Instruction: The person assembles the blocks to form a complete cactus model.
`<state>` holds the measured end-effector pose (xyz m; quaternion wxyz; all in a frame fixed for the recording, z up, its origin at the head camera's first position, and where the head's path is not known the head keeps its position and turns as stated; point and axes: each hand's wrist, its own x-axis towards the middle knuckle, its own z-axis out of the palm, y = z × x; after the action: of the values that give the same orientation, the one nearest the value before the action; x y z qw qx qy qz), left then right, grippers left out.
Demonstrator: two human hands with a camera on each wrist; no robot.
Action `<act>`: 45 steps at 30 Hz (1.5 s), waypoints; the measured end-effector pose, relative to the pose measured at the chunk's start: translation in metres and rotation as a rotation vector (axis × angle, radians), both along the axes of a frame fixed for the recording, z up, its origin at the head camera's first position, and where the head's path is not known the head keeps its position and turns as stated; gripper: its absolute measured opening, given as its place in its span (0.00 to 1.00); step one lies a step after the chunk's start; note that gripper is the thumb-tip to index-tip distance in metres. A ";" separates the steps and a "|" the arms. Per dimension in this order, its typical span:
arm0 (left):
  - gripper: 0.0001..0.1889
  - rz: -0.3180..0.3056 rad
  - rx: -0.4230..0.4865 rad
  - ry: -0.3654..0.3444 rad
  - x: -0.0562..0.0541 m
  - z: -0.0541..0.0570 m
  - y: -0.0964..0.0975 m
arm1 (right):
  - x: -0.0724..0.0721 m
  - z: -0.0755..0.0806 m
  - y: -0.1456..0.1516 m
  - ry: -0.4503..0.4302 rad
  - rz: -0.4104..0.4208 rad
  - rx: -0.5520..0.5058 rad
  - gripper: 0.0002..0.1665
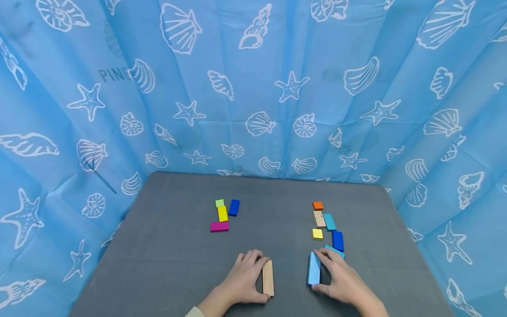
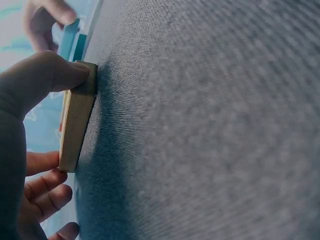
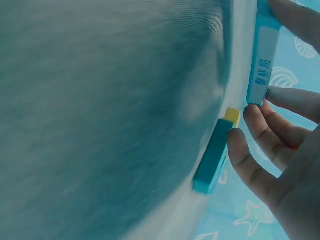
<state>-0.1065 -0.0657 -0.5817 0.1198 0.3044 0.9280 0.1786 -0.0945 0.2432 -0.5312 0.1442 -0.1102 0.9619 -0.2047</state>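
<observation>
My left hand (image 1: 246, 278) pinches a plain wooden block (image 1: 268, 278) by its two ends, thumb at the near end and forefinger at the far one. In the left wrist view the wooden block (image 2: 80, 120) stands on its narrow side, close over the grey cloth. To the right, my right hand (image 1: 341, 278) grips a light blue block (image 1: 314, 268) the same way. Printed characters show on this light blue block (image 3: 263, 60) in the right wrist view. Just behind the right fingers lies a teal block (image 1: 335, 251), partly hidden by the hand.
Beyond my right hand lie a dark blue block (image 1: 338, 241), a yellow block (image 1: 317, 234), a wooden block (image 1: 319, 219), a teal block (image 1: 329, 222) and an orange block (image 1: 318, 205). Magenta (image 1: 219, 226), yellow, green and blue blocks lie further left. A shell-patterned curtain (image 1: 253, 88) surrounds the grey table (image 1: 178, 255).
</observation>
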 end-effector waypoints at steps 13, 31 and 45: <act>0.61 0.160 0.030 -0.149 0.015 0.007 -0.006 | -0.039 0.006 -0.047 0.184 0.122 -0.134 0.53; 0.53 0.138 -0.008 -0.085 0.018 0.006 -0.003 | -0.067 -0.017 -0.096 0.054 0.215 -0.163 0.48; 0.54 0.150 -0.019 -0.083 0.019 0.003 0.000 | -0.067 -0.020 -0.097 0.039 0.234 -0.171 0.36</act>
<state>-0.0877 -0.0659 -0.5789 0.1471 0.2252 0.9441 0.1908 -0.1617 0.1458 -0.5509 0.1385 -0.2373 0.9241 -0.2656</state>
